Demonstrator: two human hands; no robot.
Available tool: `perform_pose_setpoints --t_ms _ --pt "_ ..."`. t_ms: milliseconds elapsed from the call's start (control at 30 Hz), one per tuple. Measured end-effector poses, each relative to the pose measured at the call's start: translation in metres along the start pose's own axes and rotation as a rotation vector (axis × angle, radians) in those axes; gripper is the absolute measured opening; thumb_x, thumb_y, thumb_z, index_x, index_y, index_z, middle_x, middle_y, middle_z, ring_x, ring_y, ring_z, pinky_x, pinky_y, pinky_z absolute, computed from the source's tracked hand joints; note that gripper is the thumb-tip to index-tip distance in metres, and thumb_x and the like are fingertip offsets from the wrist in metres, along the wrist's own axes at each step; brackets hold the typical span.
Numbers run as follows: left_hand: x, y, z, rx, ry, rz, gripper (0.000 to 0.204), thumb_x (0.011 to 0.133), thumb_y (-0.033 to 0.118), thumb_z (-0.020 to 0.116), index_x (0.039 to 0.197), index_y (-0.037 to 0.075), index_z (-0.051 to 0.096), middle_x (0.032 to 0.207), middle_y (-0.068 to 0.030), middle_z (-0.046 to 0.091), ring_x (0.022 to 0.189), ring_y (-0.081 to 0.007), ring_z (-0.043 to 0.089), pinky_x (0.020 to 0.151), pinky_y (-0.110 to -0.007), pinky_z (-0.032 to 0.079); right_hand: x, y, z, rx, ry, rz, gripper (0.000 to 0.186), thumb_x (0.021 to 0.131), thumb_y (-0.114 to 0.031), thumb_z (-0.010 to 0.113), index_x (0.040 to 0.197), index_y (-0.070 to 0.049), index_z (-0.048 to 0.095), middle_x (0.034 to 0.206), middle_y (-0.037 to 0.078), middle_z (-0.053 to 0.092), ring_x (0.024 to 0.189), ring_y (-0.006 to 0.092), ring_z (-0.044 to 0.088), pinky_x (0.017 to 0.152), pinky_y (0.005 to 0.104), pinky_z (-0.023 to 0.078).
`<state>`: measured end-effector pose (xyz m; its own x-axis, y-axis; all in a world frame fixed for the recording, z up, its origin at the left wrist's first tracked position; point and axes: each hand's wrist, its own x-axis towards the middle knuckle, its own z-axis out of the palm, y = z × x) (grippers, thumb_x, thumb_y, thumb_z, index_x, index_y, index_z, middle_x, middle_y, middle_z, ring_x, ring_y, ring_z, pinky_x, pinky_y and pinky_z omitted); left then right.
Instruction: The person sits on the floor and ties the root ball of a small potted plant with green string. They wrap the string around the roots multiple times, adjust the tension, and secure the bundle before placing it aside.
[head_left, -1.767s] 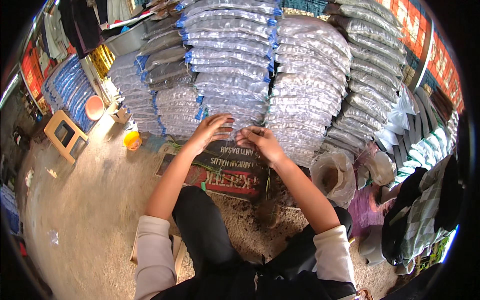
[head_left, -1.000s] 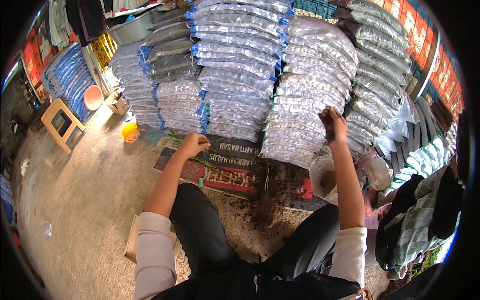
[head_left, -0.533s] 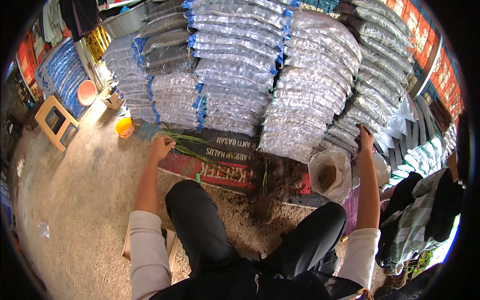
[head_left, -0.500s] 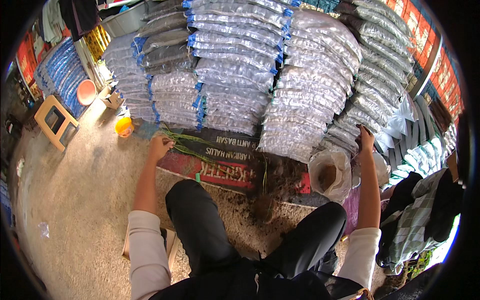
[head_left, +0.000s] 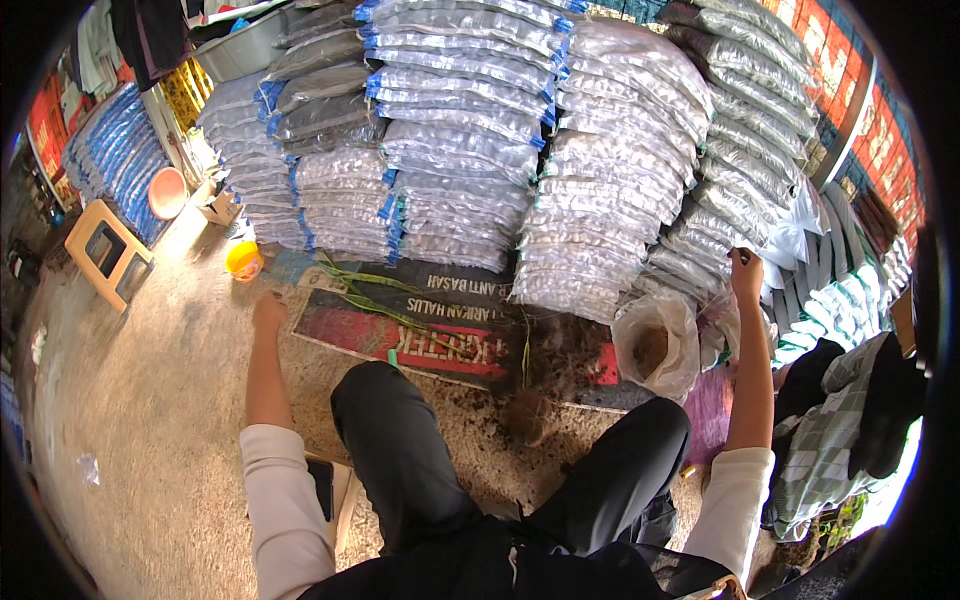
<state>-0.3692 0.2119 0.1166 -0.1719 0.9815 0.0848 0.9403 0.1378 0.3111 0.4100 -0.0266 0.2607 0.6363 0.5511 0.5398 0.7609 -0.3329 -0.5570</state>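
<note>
My left hand is over the concrete floor, just off the left edge of a black and red printed sheet. Its fingers look loosely apart, with nothing seen in them. Long green plant leaves lie on that sheet. Farther right, my right hand is raised near stacked silver bags, its dark fingertips bent together; whether they hold anything I cannot make out. Between my knees sits a round clump of soil, with a thin green leaf beyond it. An open clear plastic bag with brown contents stands left of my right hand.
Tall stacks of filled plastic bags line the far side. Loose dark soil is spread over the sheet. A yellow cup and a tan stool stand at the left. A purple sack lies beside my right knee.
My left hand has let go of the leaves and moved left and nearer to me, off the sheet. My right hand has shifted slightly right.
</note>
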Motion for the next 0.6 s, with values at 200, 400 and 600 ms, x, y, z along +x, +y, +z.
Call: perform_pose_setpoints --t_ms 200,400,600 --pt "-0.013 0.12 -0.017 -0.182 -0.23 0.496 0.061 0.075 0.028 0.061 0.123 -0.001 0.039 0.122 -0.022 0.044 0.114 -0.0332 0.042 0.093 -0.037 0.036 -0.027 -0.114 0.022 0.35 -0.435 -0.12 0.022 0.081 -0.019 0.056 0.092 -0.001 0.061 0.08 0.007 0.062 0.071 0.0122 0.053 0.067 0.0266 0.042" --pt "-0.149 0.315 -0.089 -0.753 -0.492 1.029 0.058 0.081 0.036 0.057 0.125 0.005 0.036 0.123 -0.0148 0.044 0.11 -0.0241 0.046 0.092 -0.037 0.039 -0.108 -0.264 0.008 0.477 -0.958 -0.506 0.021 0.08 -0.008 0.056 0.101 -0.004 0.056 0.07 0.004 0.054 0.061 0.0099 0.047 0.059 0.0256 0.041" --pt "-0.173 0.349 -0.113 -0.912 -0.821 1.043 0.024 0.085 0.017 0.055 0.101 -0.001 0.056 0.082 -0.0071 0.062 0.072 -0.0121 0.06 0.065 -0.026 0.048 -0.119 -0.27 -0.02 0.543 -0.93 -0.504 0.018 0.078 -0.007 0.057 0.095 0.0 0.056 0.065 0.002 0.055 0.06 0.006 0.045 0.055 0.0237 0.038"
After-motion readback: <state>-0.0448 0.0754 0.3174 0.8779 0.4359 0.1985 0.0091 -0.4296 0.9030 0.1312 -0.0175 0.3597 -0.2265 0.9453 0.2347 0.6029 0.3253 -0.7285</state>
